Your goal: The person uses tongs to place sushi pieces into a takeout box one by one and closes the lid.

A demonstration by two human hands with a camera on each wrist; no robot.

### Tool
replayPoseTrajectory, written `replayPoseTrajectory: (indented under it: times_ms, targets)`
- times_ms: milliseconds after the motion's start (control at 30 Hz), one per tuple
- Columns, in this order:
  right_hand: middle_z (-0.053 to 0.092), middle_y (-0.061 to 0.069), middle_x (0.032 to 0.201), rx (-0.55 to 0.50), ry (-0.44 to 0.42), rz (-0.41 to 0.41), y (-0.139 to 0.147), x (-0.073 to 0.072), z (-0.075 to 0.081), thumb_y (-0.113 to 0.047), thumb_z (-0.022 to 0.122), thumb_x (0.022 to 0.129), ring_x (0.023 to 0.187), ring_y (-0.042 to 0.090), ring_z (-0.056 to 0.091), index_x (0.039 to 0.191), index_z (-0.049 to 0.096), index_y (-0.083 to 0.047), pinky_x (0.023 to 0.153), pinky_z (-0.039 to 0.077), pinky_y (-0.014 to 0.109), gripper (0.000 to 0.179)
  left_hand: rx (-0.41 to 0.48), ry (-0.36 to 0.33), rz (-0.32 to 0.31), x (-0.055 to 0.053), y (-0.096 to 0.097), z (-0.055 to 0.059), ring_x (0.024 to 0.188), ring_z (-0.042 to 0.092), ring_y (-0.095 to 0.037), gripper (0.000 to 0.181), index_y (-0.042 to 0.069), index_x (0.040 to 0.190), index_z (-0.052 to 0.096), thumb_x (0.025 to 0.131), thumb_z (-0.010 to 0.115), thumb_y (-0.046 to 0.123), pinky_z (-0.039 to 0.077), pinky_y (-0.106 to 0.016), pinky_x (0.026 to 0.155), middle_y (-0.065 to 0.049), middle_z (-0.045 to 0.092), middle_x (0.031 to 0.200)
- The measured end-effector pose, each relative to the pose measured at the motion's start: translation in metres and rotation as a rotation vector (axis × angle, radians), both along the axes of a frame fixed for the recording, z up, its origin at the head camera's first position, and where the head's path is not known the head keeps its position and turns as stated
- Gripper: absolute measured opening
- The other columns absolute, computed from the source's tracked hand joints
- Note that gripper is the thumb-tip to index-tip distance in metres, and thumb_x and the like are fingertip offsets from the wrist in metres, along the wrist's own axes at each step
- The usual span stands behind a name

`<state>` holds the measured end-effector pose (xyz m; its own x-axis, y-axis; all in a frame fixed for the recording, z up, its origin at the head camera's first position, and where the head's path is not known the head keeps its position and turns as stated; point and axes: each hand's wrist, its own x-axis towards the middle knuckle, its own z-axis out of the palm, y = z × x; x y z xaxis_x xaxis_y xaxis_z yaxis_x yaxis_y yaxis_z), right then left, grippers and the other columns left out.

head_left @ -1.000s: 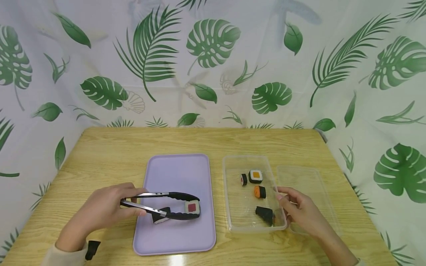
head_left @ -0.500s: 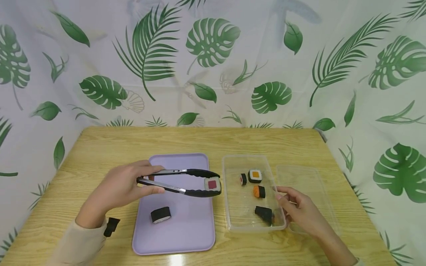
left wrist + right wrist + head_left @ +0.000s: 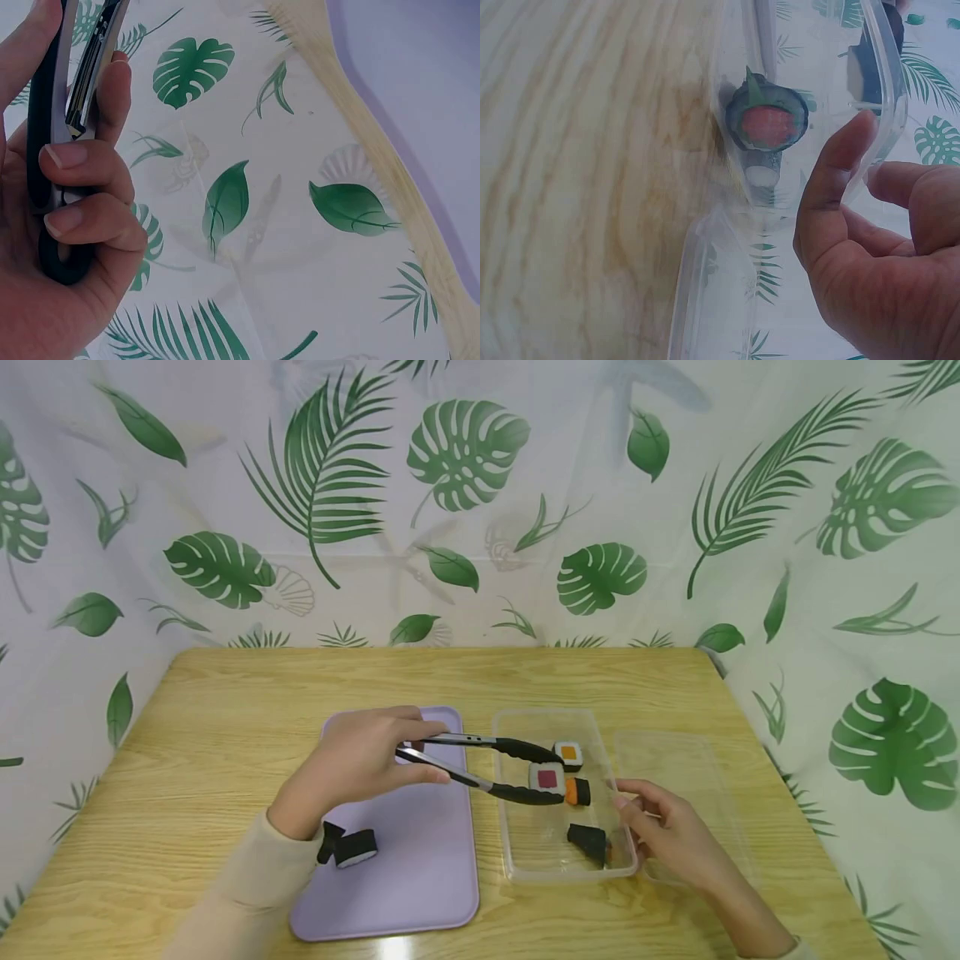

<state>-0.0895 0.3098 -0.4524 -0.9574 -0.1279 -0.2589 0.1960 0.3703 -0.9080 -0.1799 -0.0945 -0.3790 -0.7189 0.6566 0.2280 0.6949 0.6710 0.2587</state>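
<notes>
My left hand [image 3: 360, 756] grips black-and-silver tongs [image 3: 525, 749], fingers wrapped round their handle in the left wrist view. Between the tongs' black tips is a white toy sushi roll [image 3: 547, 779] with a dark red centre, over the clear plastic container [image 3: 562, 875]. My right hand [image 3: 671, 827] pinches the container's right wall at the rim, thumb and fingers on either side. Inside lie a yellow-centred sushi roll [image 3: 568, 755], an orange-and-black sushi piece [image 3: 577, 792] partly covered by the held roll, and a dark cone-shaped hand roll [image 3: 588, 842]. The tongs hide the small roll.
A purple tray [image 3: 420, 893] lies left of the container, bearing one black-and-white sushi roll [image 3: 355, 848]. A clear lid [image 3: 701, 743] rests on the wooden table [image 3: 247, 693] at right. Leaf-patterned cloth [image 3: 517, 577] hangs behind. A small black piece [image 3: 328, 843] sticks out from my left sleeve.
My left hand has carried the red-centred roll in the tongs up from the tray and rightward over the container. My right hand has stayed at the container's wall.
</notes>
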Motion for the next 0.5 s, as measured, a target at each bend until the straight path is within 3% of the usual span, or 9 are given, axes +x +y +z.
replayPoseTrajectory:
  times_ms: [200,500]
  targets:
    - [0.061,0.013,0.097,-0.007,0.003,-0.009,-0.001,0.0,-0.002,-0.03,0.055,0.111,0.066,0.014,0.063,0.155,0.044,0.001,0.058,0.06,0.036,0.055,-0.043,-0.027,-0.046,-0.006,0.022,-0.003,0.07,0.051,-0.003,0.055,0.027,0.126,0.078,0.083,0.082,0.06,0.041,-0.022,0.06,0.014,0.064,0.091]
    - [0.062,0.014,0.098,-0.006,-0.005,0.001,0.0,-0.001,-0.001,-0.031,0.055,0.111,0.067,0.015,0.063,0.157,0.042,0.001,0.058,0.06,0.036,0.057,-0.119,0.003,-0.027,-0.01,0.034,-0.008,0.071,0.056,-0.003,0.049,0.029,0.119,0.079,0.08,0.086,0.057,0.042,-0.022,0.058,0.013,0.065,0.091]
